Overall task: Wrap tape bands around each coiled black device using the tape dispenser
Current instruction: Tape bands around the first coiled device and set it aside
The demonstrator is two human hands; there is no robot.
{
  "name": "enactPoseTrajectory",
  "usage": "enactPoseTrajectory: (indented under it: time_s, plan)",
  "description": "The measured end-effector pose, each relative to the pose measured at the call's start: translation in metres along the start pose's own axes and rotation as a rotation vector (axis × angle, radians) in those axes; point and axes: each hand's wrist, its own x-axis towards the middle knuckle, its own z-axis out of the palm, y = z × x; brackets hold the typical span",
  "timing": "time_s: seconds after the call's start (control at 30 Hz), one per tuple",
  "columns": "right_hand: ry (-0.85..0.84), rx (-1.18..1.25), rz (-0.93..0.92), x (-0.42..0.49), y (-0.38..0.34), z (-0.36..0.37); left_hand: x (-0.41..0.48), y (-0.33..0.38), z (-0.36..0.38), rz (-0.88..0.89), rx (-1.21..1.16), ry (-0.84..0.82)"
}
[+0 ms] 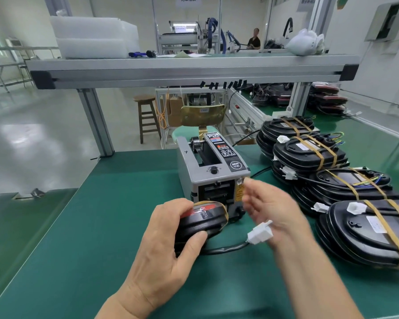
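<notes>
The left hand (pixel 171 245) grips the black device (pixel 200 223) on the green counter (pixel 97 226). Its fingers (pixel 180 204) curl over the top and the thumb presses the near side, so much of the body is covered. The device sits just in front of the tape dispenser (pixel 212 166). Its long axis runs roughly left to right, and a red face shows on top. A tan tape band (pixel 224 209) loops around its right end, which points at the dispenser's front.

A black cable (pixel 226 249) runs from under the device to the right and ends in a white connector (pixel 260 232). The connector shows in front of the right hand (pixel 276 210). That hand is blurred, with its fingers loosely bent and reaching up to the dispenser's outlet. A fingertip seems to touch a strip there, but whether it pinches anything cannot be told.

To the right, stacks of banded devices (pixel 309 154) lie flat, each crossed by two tan bands. The nearest stack is cut off by the frame edge.

Farther back, an aluminium shelf (pixel 194 70) spans the counter, and a wooden stool (pixel 146 116) stands on the floor beyond.
</notes>
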Motion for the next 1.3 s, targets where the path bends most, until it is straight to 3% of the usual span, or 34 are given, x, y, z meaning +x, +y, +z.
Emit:
enactPoseTrajectory:
  time_s: [0.1, 0.23, 0.53, 1.3]
  plan:
    - [-0.113, -0.067, -0.092, -0.026, -0.031, 0.000, 0.000, 0.001, 0.009, 0.045, -0.002, 0.060]
    - [-0.099, -0.247, -0.172, -0.056, -0.025, 0.006, 0.003, 0.001, 0.018, 0.113, 0.024, 0.129]
    - [-0.143, -0.072, -0.017, -0.067, 0.010, 0.016, 0.000, 0.004, 0.023, 0.132, 0.080, 0.174]
    - [-0.033, 0.044, -0.093, -0.078, 0.022, 0.023, -0.001, 0.008, 0.026, 0.136, 0.071, 0.211]
